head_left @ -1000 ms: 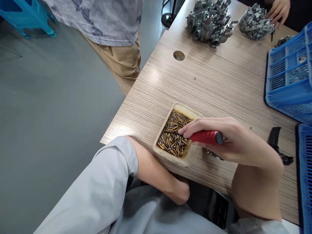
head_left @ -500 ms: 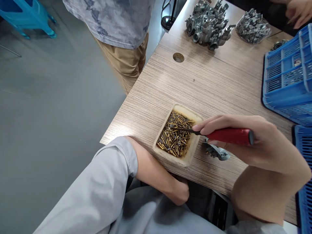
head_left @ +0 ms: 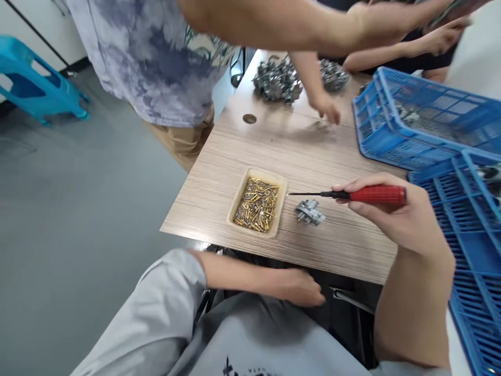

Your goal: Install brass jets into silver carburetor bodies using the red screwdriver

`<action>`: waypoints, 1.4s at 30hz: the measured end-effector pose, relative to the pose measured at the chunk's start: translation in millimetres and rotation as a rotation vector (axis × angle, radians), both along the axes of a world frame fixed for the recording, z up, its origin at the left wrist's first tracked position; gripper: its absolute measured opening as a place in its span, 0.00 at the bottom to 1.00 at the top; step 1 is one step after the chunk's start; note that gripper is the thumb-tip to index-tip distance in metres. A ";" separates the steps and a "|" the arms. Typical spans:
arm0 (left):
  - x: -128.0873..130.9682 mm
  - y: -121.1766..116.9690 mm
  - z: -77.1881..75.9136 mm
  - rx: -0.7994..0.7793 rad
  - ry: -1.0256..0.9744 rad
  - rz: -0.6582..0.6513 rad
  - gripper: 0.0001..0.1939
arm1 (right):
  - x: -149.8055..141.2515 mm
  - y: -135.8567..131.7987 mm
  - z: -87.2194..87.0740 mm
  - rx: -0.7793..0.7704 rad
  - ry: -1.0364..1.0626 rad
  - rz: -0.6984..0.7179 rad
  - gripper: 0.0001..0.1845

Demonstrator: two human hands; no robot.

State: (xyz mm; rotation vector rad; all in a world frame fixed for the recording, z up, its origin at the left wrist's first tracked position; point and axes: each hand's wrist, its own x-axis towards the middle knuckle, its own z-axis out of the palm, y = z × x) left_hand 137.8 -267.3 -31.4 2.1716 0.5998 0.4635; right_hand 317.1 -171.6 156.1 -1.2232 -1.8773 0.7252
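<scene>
The right hand [head_left: 381,216] pinches a red-handled screwdriver [head_left: 378,195], its tip just beside a tray of brass screws [head_left: 258,173]. On the wood-grain table [head_left: 344,250], a die-cast metal part [head_left: 310,212] looks stiff, best gripped by its edges. The left hand [head_left: 299,287] curls loosely below the table edge.

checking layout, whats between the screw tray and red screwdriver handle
Head view: the screwdriver's thin shaft, tip at the tray's rim; a small grey metal casting lies just below it.

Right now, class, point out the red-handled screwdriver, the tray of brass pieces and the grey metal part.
Red-handled screwdriver [head_left: 378,195]: head view, on the red handle.
Tray of brass pieces [head_left: 261,174]: head view, on the far rim.
Grey metal part [head_left: 310,212]: head view, on its middle.
</scene>
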 end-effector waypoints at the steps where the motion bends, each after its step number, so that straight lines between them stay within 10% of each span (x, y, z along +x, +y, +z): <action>1: 7.0 -3.4 7.7 0.109 -0.010 -0.172 0.12 | 6.8 -6.5 -0.8 0.005 0.018 -0.018 0.12; 3: 7.0 -5.5 26.4 0.254 -0.082 -0.300 0.05 | 19.4 -19.1 -2.0 0.010 0.044 -0.057 0.14; 10: -46.4 63.6 99.6 0.263 -0.216 0.450 0.15 | 54.4 -55.7 -9.0 0.019 0.121 -0.151 0.17; 15: -34.5 116.7 127.6 0.325 0.121 0.383 0.18 | 68.2 -67.7 -22.4 0.004 0.249 -0.164 0.18; 29: -19.9 139.0 134.5 0.388 0.257 0.265 0.09 | 79.1 -67.1 -40.1 0.105 0.372 -0.233 0.16; 42: -20.9 166.6 114.7 0.388 0.322 0.085 0.13 | 51.3 -46.2 -166.0 0.267 0.046 -0.458 0.18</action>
